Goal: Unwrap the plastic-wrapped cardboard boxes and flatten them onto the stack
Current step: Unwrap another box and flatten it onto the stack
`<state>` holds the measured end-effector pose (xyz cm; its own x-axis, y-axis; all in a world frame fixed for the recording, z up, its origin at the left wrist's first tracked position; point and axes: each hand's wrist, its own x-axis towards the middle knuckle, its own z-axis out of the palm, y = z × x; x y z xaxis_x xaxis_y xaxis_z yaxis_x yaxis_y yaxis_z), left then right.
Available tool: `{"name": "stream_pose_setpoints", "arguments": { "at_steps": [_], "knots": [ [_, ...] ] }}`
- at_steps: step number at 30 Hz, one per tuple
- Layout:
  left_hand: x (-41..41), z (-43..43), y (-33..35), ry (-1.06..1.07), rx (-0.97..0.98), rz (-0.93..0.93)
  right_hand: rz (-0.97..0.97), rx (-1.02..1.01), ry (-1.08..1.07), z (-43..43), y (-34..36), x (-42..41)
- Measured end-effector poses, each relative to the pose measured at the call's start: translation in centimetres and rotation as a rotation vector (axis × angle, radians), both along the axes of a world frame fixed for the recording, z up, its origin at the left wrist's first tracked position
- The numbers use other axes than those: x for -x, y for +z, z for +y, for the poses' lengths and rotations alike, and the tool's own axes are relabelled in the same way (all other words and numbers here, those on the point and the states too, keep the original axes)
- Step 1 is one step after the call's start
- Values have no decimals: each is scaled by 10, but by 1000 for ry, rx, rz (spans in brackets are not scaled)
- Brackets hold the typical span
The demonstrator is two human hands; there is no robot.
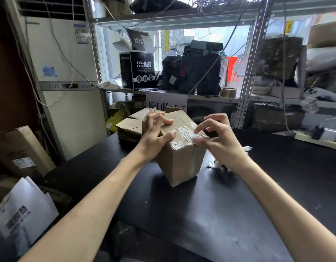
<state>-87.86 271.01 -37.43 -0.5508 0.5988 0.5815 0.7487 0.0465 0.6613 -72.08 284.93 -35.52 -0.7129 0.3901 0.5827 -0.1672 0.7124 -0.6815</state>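
Box (180,154) in hand on worktop (201,214).
We record left hand (155,133) gripping the box top; right hand (218,135) fingers pinch plastic wrap (184,134) at its right edge.

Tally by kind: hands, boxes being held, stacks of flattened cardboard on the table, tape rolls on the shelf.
hands: 2 (left hand; right hand, pinching wrap)
box: 1
stack: 1
tape roll: 1
total: 5
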Motion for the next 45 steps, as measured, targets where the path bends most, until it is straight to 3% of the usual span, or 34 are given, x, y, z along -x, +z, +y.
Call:
{"name": "stream_pose_setpoints", "arguments": {
  "at_steps": [3,7,12,18,24,27,29,31,34,38,40,45],
  "knots": [
    [5,-5,-2,28,4,-28,13,-324,-96,-8,-6,0],
    [9,-9,-5,68,-13,-10,99,-307,27,-12,-10,2],
    [5,-10,-3,97,24,-20,38,-503,33,-14,-1,17],
    [-9,-18,9,5,165,-93,-72,-482,-8,-12,19,20],
    [-24,-20,10,52,316,132,-336,-530,40,-6,34,17],
    [-26,-13,7,106,226,225,-209,-561,24,-4,21,14],
    [-28,-12,13,102,198,227,-33,-501,-18,-4,8,10],
    [-27,-12,25,91,205,194,65,-300,-47,-3,2,11],
    [-20,-15,46,95,231,214,106,68,19,-7,1,17],
    [-7,-21,55,92,323,247,142,328,148,-17,2,22],
    [-3,-20,55,90,342,212,180,330,148,-15,6,23],
    [-4,-15,40,52,363,100,240,21,101,-14,9,17]
  ]
}}
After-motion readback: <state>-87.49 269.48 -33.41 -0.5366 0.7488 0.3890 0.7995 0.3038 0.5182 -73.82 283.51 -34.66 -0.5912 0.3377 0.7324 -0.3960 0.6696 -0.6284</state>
